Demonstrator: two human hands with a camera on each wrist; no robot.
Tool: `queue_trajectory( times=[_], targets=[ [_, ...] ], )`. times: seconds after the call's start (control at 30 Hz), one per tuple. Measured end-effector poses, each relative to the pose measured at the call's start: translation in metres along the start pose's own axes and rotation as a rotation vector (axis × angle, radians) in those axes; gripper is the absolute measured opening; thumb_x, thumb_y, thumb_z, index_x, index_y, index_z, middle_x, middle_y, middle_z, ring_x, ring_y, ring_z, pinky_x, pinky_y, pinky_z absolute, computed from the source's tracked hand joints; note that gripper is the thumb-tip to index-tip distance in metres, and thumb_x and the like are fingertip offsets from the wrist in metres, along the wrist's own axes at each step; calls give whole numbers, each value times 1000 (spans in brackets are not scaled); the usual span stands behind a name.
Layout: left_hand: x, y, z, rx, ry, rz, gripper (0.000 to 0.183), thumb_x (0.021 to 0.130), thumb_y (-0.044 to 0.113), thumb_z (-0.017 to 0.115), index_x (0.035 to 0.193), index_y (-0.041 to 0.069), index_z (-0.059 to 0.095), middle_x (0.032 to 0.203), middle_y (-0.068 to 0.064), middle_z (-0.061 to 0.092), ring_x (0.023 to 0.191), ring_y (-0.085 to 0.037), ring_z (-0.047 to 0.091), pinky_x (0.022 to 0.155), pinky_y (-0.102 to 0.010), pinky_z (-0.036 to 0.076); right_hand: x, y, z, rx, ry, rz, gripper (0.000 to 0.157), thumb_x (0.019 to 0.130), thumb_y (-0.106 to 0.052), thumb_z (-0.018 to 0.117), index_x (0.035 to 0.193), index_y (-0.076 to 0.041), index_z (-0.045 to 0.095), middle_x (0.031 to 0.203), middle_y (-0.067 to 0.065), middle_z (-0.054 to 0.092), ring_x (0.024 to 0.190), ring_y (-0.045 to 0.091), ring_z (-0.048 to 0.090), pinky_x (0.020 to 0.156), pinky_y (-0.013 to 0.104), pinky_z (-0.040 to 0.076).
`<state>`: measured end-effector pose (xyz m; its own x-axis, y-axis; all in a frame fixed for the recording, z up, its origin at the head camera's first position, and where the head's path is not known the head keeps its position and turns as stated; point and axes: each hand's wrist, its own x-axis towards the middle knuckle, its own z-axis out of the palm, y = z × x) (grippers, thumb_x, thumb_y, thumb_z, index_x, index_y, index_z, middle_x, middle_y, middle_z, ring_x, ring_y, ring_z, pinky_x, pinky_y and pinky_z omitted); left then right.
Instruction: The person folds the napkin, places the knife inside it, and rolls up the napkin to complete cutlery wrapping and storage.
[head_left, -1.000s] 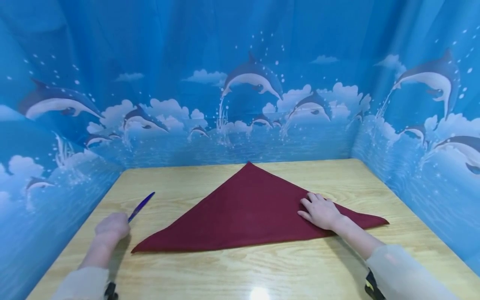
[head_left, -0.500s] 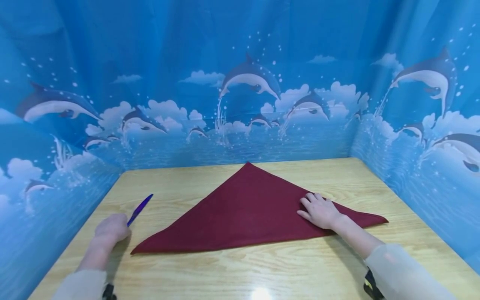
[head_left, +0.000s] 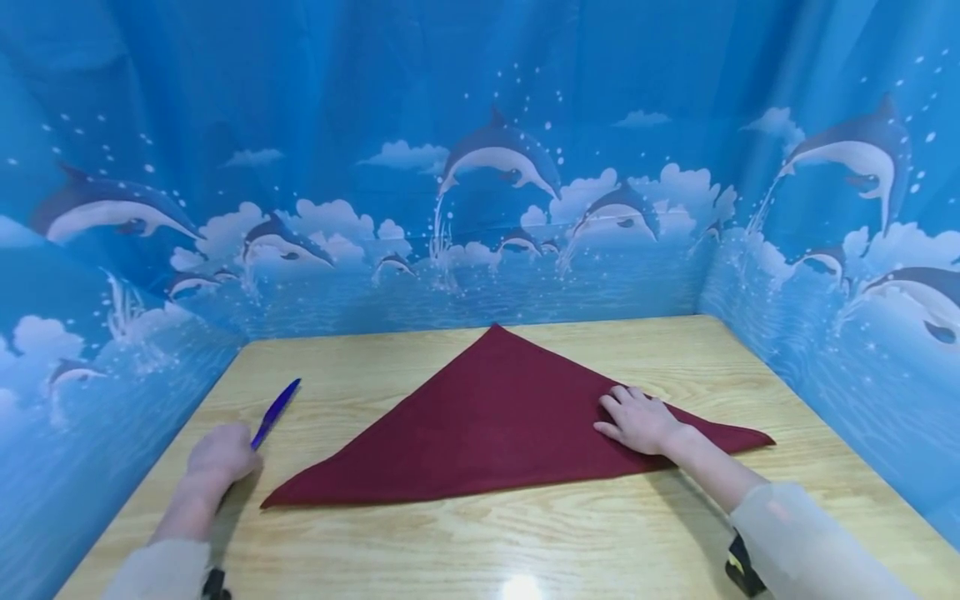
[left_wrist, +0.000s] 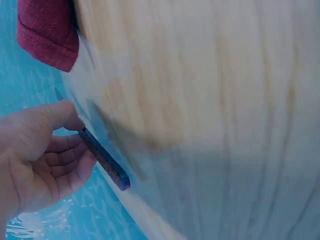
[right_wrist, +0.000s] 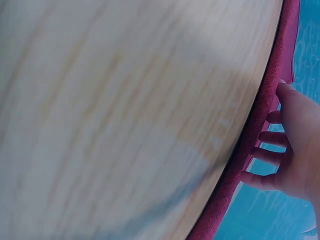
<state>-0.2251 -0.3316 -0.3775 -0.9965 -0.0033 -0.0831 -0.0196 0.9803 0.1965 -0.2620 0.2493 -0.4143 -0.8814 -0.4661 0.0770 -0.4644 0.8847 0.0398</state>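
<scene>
Left to right: the bare left hand [head_left: 223, 452] is raised at the left side of the pale wood-grain tabletop [head_left: 375, 550], thumb and fingers pinching a slim knife-shaped utensil of iridescent blue-violet metal [head_left: 276, 412]. In the left wrist view the handle's free end juts out past the curled fingers, and its shadow lies apart from it, so I judge the handle to be off the wood; whether the blade tip touches, cannot tell. Change over the last 0.5 s: the tip has shifted slightly left and toward the far edge, and the utensil points more steeply away from the person — small, but the clearest movement noted. Centre: the dark-red woven cloth spread as a broad triangle [head_left: 465, 425] lies on the tabletop, 1 corner at the far edge, 1 to each side; no shift of its own seen. The utensil is just beyond its left corner, apart from it. Right: the bare right hand [head_left: 641, 423] rests on the cloth's right part, fingers spread, grasping nothing, place unchanged. Reading — the left hand appears to be adjusting the utensil's angle beside the cloth, the right hand only steadying the fabric.
</scene>
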Motion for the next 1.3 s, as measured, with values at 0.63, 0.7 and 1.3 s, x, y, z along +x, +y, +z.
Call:
queue_trajectory(
  times=[0.63,0.7,1.3],
  targets=[
    [23,70,-15,77,71,209,20,72,14,62,58,12,48,55,1,43,50,-16,39,45,-32,33,2,1,0,7,-33,2,42,92,-37,54,117,-4,54,116,18,49,108,39,47,70,56,46],
    [24,82,-14,94,86,263,18,70,14,63,59,12,49,55,1,44,51,-16,39,45,-33,34,2,1,0,9,-31,4,42,92,-37,54,117,-4,54,117,18,49,109,39,47,71,57,45],
    [21,195,24,176,48,739,31,69,11,64,53,18,39,52,9,32,51,-9,27,46,-26,29,2,2,-2,22,-32,8,42,91,-37,55,118,-4,54,117,19,49,110,39,46,71,59,44]
  ],
)
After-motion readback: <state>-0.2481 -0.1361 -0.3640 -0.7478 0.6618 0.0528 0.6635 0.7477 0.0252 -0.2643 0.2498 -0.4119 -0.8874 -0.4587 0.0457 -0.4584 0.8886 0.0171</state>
